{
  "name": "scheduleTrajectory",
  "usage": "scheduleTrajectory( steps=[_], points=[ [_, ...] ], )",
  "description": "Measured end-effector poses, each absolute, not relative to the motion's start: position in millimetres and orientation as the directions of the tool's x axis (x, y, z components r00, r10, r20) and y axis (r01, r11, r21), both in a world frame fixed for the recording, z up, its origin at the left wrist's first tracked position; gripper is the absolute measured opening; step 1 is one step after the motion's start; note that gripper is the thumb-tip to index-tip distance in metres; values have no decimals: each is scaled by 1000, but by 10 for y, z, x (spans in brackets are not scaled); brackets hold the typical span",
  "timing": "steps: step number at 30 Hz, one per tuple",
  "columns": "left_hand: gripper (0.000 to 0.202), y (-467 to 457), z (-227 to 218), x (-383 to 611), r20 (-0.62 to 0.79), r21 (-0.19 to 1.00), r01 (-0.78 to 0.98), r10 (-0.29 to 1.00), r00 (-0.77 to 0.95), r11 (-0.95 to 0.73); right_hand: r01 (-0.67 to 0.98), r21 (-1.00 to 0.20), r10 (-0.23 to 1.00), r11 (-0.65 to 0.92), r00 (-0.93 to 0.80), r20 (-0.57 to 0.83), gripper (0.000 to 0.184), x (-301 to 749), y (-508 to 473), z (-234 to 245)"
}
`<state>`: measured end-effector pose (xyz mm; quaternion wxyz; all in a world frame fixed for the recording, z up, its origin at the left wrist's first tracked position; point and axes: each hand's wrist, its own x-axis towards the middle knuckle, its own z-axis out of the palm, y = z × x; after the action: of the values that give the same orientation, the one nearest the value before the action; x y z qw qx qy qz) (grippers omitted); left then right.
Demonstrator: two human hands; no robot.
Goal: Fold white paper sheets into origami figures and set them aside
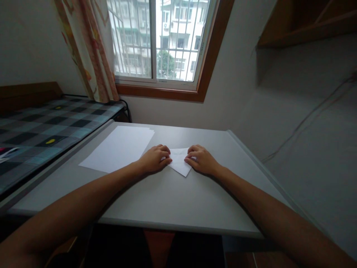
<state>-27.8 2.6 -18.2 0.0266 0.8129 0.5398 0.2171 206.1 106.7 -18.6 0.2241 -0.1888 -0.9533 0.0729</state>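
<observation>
A small folded piece of white paper [179,162] lies on the table between my two hands, with one pointed corner toward me. My left hand [155,158] grips its left side, fingers curled and thumb along the edge. On the opposite side, my right hand [203,159] pinches the paper between thumb and fingers. Faint crease lines show on the paper's upper part. Its outer left and right parts are hidden beneath my fingers.
White sheets [119,147] lie stacked on the left of the grey table [173,201]. A bed with a checked cover [55,119] adjoins the table's left side. Beyond are a barred window [156,41] and a curtain [92,48]. A wall shelf [306,35] hangs at upper right.
</observation>
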Motion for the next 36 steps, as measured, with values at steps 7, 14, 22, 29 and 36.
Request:
scheduleTrajectory(
  steps=[7, 14, 22, 29, 36],
  points=[
    [36, 111, -303, -406, 276, 347, 901, 946, 169, -262, 365, -263, 446, 893, -797, 407, 40, 2150, 1239, -259],
    [63, 89, -232, -393, 317, 338, 899, 933, 169, -278, 414, -212, 465, 885, -795, 390, 74, 2174, 1276, -262],
    [34, -13, -158, -281, 371, 252, 854, 860, 350, -456, 404, -76, 392, 912, -799, 457, 53, 2132, 1079, -94],
    [42, 12, -218, -321, 269, 356, 881, 937, 222, -311, 410, -252, 482, 876, -749, 455, 27, 2231, 1261, -169],
    [31, -1, -185, -317, 283, 303, 877, 914, 290, -372, 373, -254, 448, 892, -803, 392, 22, 2289, 1308, -173]
  ],
)
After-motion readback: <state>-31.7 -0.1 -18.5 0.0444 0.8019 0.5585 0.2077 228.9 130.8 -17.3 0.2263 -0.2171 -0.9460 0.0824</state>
